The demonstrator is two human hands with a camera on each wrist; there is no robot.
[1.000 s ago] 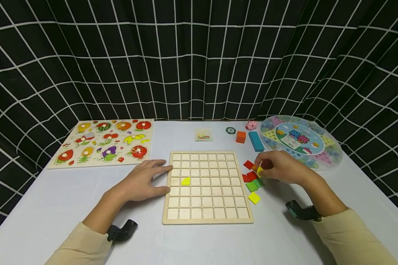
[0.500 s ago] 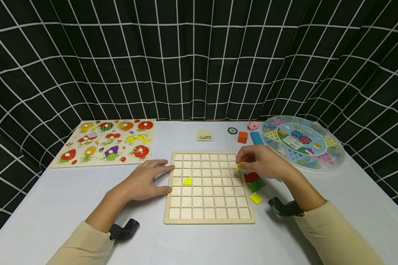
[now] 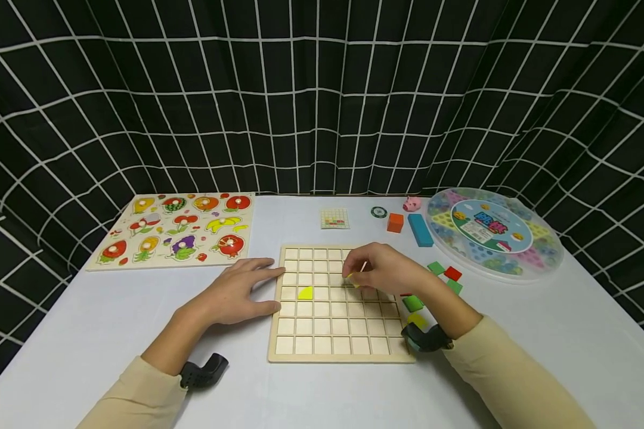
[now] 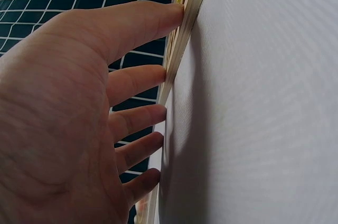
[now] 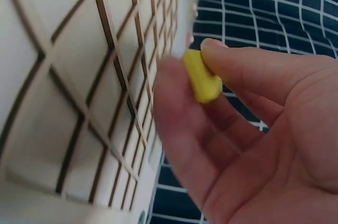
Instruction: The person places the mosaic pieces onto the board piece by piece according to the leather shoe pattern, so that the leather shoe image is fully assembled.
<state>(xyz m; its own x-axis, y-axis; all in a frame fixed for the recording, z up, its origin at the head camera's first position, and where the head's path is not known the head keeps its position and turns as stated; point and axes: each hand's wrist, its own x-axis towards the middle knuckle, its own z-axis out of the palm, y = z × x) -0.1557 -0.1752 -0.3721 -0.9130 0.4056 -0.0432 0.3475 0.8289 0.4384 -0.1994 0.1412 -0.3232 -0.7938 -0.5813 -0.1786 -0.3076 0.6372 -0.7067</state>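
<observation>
A wooden grid board (image 3: 322,326) lies flat on the table. One yellow quarter-round tile (image 3: 306,293) sits in a cell toward its left side. My left hand (image 3: 233,293) touches the board's left edge with thumb and index fingertips, its fingers spread and fairly straight. Over the upper right cells, my right hand (image 3: 383,269) pinches a yellow tile (image 5: 202,76) between thumb and fingers. In the right wrist view that tile is held apart from the board surface, and its full outline is partly covered by the fingers.
Loose green tiles (image 3: 413,303) and a red tile (image 3: 453,273) lie right of the board. Behind are a pattern card (image 3: 335,218), an orange block (image 3: 395,223), a blue block (image 3: 420,230), a pink pig (image 3: 411,204) and a round bead box (image 3: 542,238). A fruit puzzle (image 3: 161,235) lies back left.
My right hand has moved left from the loose tiles to above the board, carrying the yellow tile it picked from the pile. The left hand has stayed at the board's edge.
</observation>
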